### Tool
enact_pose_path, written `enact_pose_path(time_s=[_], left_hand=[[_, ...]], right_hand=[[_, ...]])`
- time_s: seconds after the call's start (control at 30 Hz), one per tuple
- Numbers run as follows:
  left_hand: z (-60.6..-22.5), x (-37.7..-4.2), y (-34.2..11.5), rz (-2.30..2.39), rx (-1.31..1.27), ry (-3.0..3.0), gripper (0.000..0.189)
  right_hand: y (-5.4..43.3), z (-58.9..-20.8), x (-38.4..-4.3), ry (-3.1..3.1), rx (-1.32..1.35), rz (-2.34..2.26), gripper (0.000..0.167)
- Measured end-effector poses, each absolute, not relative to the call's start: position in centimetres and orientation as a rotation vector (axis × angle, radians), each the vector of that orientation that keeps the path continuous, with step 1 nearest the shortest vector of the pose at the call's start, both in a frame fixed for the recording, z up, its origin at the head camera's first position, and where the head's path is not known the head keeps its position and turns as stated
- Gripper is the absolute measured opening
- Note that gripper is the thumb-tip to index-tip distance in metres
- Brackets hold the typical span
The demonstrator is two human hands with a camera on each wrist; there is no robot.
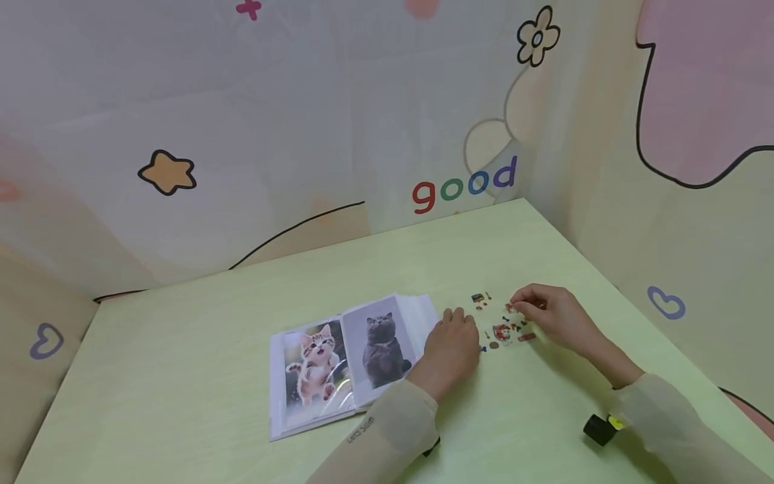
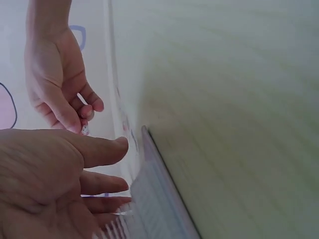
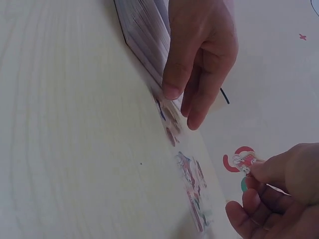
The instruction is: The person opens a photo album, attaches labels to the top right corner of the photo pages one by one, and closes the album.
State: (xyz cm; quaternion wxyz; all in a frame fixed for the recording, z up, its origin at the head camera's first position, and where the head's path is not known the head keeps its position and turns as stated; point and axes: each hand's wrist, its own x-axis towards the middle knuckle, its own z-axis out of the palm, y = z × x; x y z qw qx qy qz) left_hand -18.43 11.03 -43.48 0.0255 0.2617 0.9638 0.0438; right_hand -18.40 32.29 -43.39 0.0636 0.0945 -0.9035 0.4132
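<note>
My right hand (image 1: pixel 559 319) pinches a small red-and-white sticker (image 3: pixel 244 162) between thumb and forefinger, above the table. In the head view, several small stickers (image 1: pixel 502 333) lie below it, seemingly on a clear sheet; red, brown and dark shapes show. My left hand (image 1: pixel 453 346) is at the right edge of an open photo album (image 1: pixel 275 403), between the album and the stickers. Its fingers (image 2: pixel 104 187) are loosely extended and grip nothing visible. Whether they touch the album's pages cannot be made out. Two cat pictures (image 1: pixel 381 343) fill the album's open spread.
A pale green table (image 1: pixel 181 349) carries everything. Printed cloth walls (image 1: pixel 290 134) stand along its back and sides. A black piece (image 1: pixel 598 430) with a yellow-green part sits by my right sleeve (image 1: pixel 659 410).
</note>
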Motion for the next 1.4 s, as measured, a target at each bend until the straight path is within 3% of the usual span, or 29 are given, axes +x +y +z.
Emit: enact_pose_path(time_s=[0.37,1.4], left_hand=[[-41.5,-16.8,9.3,0.108,0.875,3.036,0.053],[-39.4,-15.0,-1.3,0.57,0.781,3.097,0.062]], right_hand=[[31.3,-42.5,-19.0,-2.737,0.355,1.23,0.008],[27.0,-38.7,-21.5,-2.747,0.626,1.244,0.008]])
